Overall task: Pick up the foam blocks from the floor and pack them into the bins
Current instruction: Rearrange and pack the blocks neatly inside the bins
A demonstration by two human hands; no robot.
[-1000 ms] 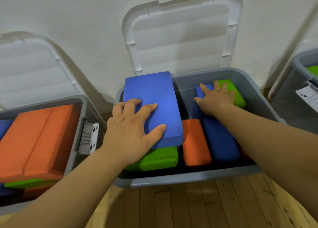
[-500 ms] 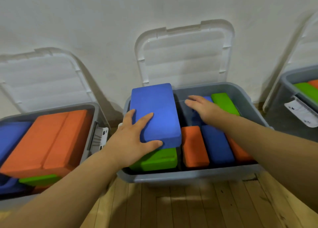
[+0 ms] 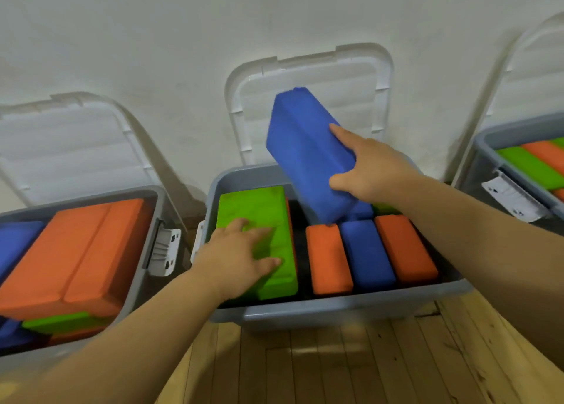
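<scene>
Packing the middle bin (image 3: 335, 310)
The right hand (image 3: 372, 171) grasps a tilted blue block (image 3: 308, 153) above the bin; the left hand (image 3: 241, 251) lies flat, fingers relaxed, on a green block (image 3: 259, 208) inside, left of orange blocks (image 3: 328, 258).

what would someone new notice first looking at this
The big blue foam block stands out, held tilted in the air by the right hand above the middle bin. Below it, the left hand rests flat on a bright green block at that bin's left side. Two wide orange blocks top the left bin.
</scene>
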